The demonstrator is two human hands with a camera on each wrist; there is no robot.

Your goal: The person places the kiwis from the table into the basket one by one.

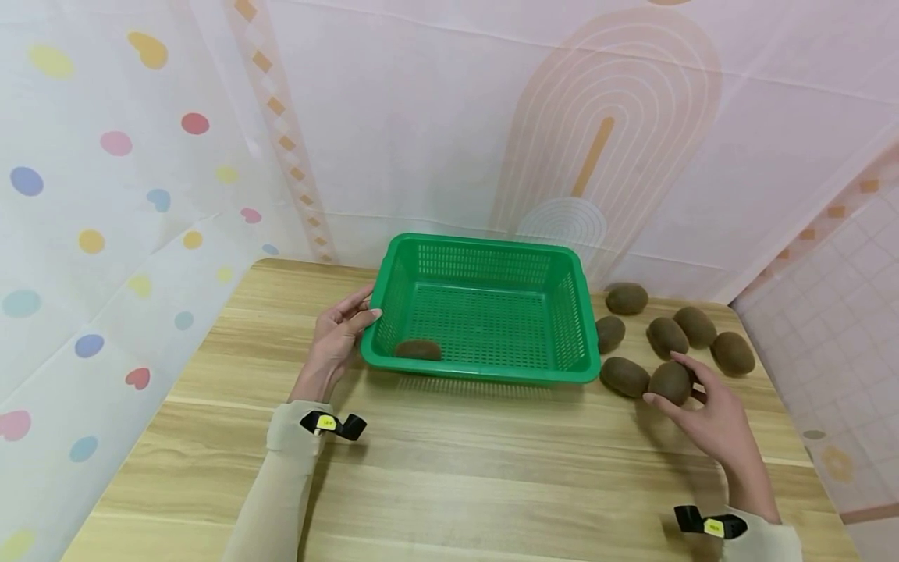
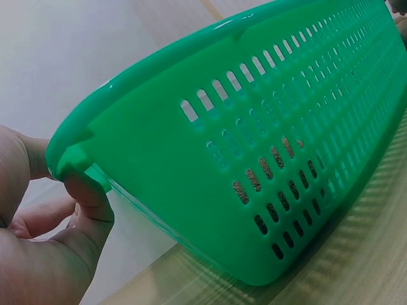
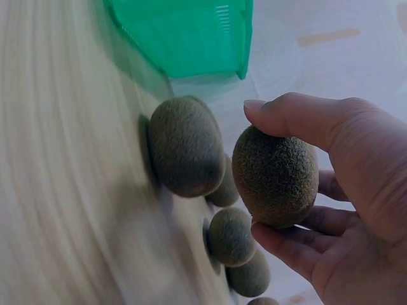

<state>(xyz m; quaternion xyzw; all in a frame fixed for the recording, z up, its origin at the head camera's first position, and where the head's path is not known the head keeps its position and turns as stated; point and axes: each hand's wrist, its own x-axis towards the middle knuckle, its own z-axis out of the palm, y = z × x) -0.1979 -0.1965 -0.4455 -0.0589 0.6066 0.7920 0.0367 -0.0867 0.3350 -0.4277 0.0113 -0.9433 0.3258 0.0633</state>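
A green plastic basket (image 1: pixel 481 373) with slotted walls stands on the wooden table. My left hand (image 1: pixel 337 332) grips its left rim, thumb on top and fingers curled beneath, as the left wrist view shows. Inside the basket, by the near left corner, lies one brown kiwi (image 1: pixel 418 350); bits of it show through the slots. To the right, my right hand (image 1: pixel 712 410) holds another kiwi (image 3: pixel 275 176) between thumb and fingertips. In the right wrist view this fruit is lifted off the tabletop, beside a kiwi (image 3: pixel 186 147) lying on the table.
Several loose kiwis lie right of the basket, among them one at the back (image 1: pixel 627 299) and one at the far right (image 1: pixel 733 353). A patterned cloth (image 1: pixel 421 140) hangs behind the table (image 1: pixel 449 468). Each wrist wears a black strap.
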